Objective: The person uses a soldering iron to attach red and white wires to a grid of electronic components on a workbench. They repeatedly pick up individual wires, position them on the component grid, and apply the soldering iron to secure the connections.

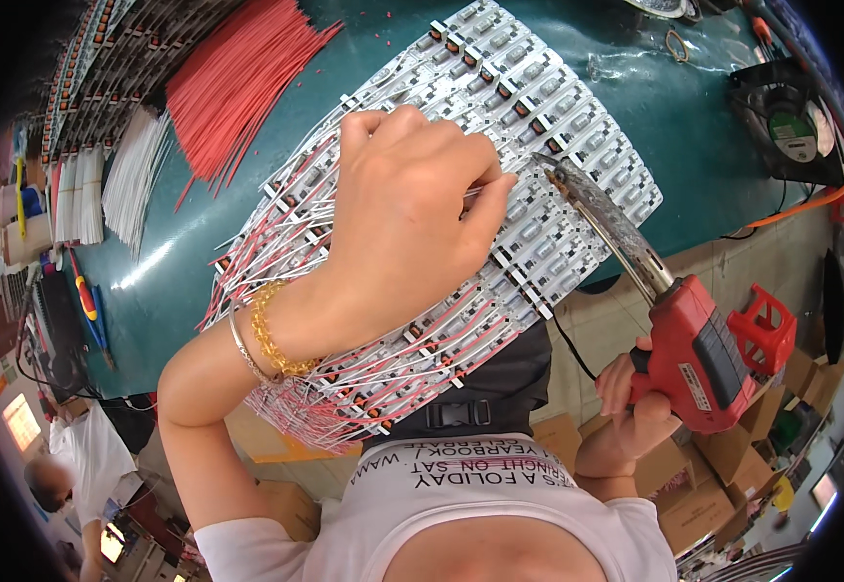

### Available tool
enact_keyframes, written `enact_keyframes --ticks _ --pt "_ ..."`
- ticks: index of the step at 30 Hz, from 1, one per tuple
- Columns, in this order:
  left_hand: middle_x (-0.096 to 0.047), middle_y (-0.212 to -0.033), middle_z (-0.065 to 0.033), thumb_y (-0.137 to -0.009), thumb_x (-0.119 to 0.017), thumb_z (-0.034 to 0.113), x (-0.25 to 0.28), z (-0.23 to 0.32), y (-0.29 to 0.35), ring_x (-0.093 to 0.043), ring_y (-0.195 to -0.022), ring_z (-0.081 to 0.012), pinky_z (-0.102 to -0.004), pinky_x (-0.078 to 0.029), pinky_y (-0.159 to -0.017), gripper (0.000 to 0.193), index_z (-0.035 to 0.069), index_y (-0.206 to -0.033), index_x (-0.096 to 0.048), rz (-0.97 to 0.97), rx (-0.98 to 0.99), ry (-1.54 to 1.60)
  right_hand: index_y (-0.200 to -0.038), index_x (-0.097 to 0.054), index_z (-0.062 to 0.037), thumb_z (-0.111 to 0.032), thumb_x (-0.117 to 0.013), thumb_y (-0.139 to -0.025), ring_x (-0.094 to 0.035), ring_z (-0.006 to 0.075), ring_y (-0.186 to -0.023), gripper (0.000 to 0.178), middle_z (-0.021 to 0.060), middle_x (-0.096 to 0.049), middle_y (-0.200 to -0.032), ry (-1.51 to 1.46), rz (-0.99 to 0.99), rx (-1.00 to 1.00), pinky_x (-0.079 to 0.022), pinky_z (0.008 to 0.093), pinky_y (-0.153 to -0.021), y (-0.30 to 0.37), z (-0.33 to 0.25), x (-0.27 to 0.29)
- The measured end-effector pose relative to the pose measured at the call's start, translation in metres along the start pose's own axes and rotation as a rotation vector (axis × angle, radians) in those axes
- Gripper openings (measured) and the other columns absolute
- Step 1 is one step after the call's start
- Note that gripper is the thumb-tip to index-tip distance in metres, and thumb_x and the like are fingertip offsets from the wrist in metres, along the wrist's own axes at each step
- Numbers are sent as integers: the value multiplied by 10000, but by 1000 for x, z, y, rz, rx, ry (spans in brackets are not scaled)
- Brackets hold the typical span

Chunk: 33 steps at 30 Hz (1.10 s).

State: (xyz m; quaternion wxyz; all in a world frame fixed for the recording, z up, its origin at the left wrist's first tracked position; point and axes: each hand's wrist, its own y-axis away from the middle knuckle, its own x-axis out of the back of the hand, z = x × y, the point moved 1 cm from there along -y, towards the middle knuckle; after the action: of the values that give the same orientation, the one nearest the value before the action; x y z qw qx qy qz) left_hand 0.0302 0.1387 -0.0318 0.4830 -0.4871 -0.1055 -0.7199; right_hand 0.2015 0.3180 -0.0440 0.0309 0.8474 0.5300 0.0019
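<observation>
A wide panel of small white circuit boards (601, 145) lies over the table's near edge, set with rows of silver and black parts. Red and white wires (461, 335) trail from its left and near rows. My left hand (412, 199) is closed above the panel, thumb and forefinger pinching what looks like a thin white wire; its end is hidden by the fingers. My right hand (635, 393) wraps round the grip of a red soldering gun (698, 359). The gun's dark, crusted tip reaches the panel just right of my left fingertips.
Bundles of red wires (238, 82) and white wires (136, 179) lie at left on the green table (175, 276), near stacked boards (102, 68). A black fan (791, 126) stands at far right. A screwdriver (84, 296) lies at left. Cardboard boxes (703, 504) stand below; another person (87, 456) is at lower left.
</observation>
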Motion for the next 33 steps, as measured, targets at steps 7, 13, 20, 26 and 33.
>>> enact_keyframes --ticks 7,13,20,26,33 --pt "-530 -596 -2 -701 -669 79 -1 2 0 -469 -614 -174 -322 -315 -708 137 71 -622 -557 8 -9 -15 -1038 -457 72 -516 -605 -755 -403 94 -364 669 1 -424 -467 -9 59 -47 -358 228 -394 11 16 16" --pt "-532 -596 -11 -702 -669 81 -2 1 0 -472 -616 -181 -323 -314 -693 135 65 -623 -561 13 -17 -12 -1088 -451 89 -534 -593 -755 -398 86 -361 721 -16 -419 -466 36 -11 8 -345 221 -386 3 -2 1" --pt "-531 -593 -17 -693 -678 74 1 2 -1 -486 -638 -187 -328 -330 -678 119 56 -633 -576 9 -10 -28 -1109 -436 109 -543 -589 -754 -390 86 -353 758 -17 -412 -458 2 36 -2 -346 220 -382 5 0 2" --pt "-547 -589 -21 -666 -699 53 4 -7 -1 -507 -601 -176 -326 -369 -672 71 53 -693 -634 173 -101 92 -1147 -415 99 -550 -588 -749 -384 93 -344 781 -14 -408 -445 -89 17 -1 -352 230 -384 4 2 7" --pt "-543 -586 -15 -709 -685 97 3 7 -2 -479 -569 -153 -301 -333 -703 91 65 -664 -612 -18 51 127 -1182 -390 99 -574 -576 -741 -391 96 -343 826 -12 -404 -431 -52 -16 -31 -361 233 -394 10 3 15"
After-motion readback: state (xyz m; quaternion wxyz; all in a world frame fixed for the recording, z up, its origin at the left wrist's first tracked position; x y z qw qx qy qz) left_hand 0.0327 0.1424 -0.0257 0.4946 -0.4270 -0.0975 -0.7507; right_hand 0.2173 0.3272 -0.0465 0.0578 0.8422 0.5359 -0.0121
